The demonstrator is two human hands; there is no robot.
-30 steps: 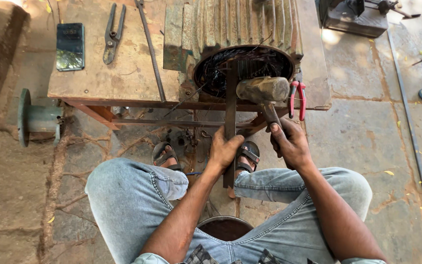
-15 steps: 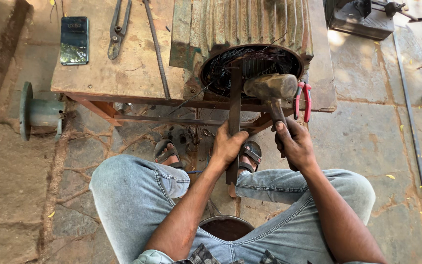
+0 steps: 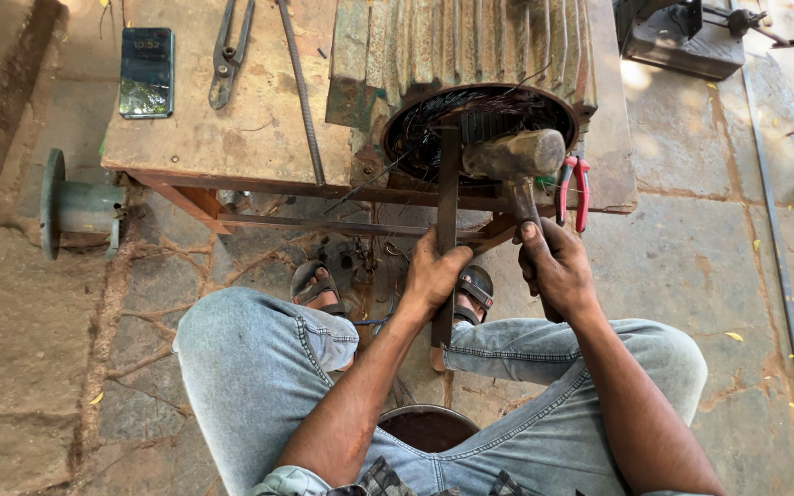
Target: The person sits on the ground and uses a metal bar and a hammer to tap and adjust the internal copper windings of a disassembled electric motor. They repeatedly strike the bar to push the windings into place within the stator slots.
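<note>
- Where the stone floor meets the low surface (image 3: pixel 232 152) at far left, a green flanged spool (image 3: pixel 71 207) lies on its side.
- On the surface lie a phone (image 3: pixel 146 72), pincers (image 3: pixel 230 50) and a thin rod (image 3: pixel 300 92), each apart from the others.
- A ribbed motor housing (image 3: pixel 466 46) sits at the surface's right end, its round opening showing dark windings (image 3: pixel 480 124).
- The left hand (image 3: pixel 434 276) has its fingers closed around a flat bar (image 3: pixel 446 197), which stands nearly upright with its top end at the housing's opening.
- The right hand (image 3: pixel 558 266) has its fingers wrapped round the handle of a hammer (image 3: pixel 515 156); the hammer's head hangs just beside the bar's top, in front of the windings.
- Red-handled pliers (image 3: pixel 573 188) rest at the surface's edge, just right of the hammer's head.
- A dark metal box (image 3: pixel 677 41) stands on the floor at top right.
</note>
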